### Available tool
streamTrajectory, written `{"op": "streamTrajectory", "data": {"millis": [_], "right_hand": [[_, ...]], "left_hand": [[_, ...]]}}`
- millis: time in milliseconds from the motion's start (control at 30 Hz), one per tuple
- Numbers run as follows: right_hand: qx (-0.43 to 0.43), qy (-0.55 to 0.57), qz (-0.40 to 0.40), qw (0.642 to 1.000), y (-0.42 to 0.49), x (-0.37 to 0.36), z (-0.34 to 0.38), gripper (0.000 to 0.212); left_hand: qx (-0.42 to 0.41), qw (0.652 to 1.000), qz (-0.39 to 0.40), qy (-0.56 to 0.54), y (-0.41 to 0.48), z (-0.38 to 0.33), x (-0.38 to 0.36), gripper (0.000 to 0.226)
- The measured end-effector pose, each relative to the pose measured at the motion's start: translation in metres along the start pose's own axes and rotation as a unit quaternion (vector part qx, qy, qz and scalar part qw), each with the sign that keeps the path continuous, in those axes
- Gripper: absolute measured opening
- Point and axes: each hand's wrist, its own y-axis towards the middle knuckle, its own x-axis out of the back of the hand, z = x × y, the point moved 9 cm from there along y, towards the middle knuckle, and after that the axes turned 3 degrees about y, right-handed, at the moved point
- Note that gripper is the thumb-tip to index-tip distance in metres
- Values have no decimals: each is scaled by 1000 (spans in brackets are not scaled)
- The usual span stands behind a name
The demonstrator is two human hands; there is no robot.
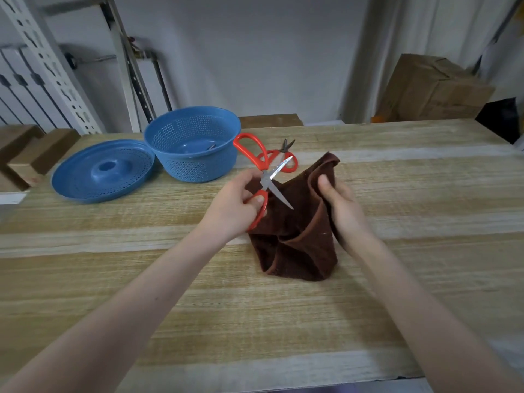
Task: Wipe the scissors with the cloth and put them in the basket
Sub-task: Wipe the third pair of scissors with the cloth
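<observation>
My left hand (236, 204) grips a pair of orange-handled scissors (266, 180) by the lower handle, blades spread wide open above the table. My right hand (338, 201) holds up a dark brown cloth (295, 236), thumb pinching its upper edge; the cloth's lower part rests on the table just right of the scissors. A second pair of orange-handled scissors (279, 157) lies on the table behind. The blue perforated basket (192, 143) stands at the back left, with something metallic inside it.
The basket's blue lid (103, 170) lies upside down left of the basket. Wooden blocks (31, 154) sit at the table's left edge. A cardboard box (431, 89) stands behind the table at the right. A metal rack (42, 61) rises at the back left.
</observation>
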Motion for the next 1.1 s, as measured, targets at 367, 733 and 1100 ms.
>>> {"op": "streamTrajectory", "data": {"millis": [367, 733, 1100], "right_hand": [[129, -233, 54, 962, -5, -42, 31, 18], [50, -205, 27, 977, -5, -26, 18, 34], [38, -237, 52, 969, -4, -29, 14, 23]], "left_hand": [[-105, 986, -57, 119, -6, -23, -9, 47], [-76, 994, -6, 78, 0, -13, -15, 39], [-77, 992, 15, 103, 3, -10, -14, 41]]}}
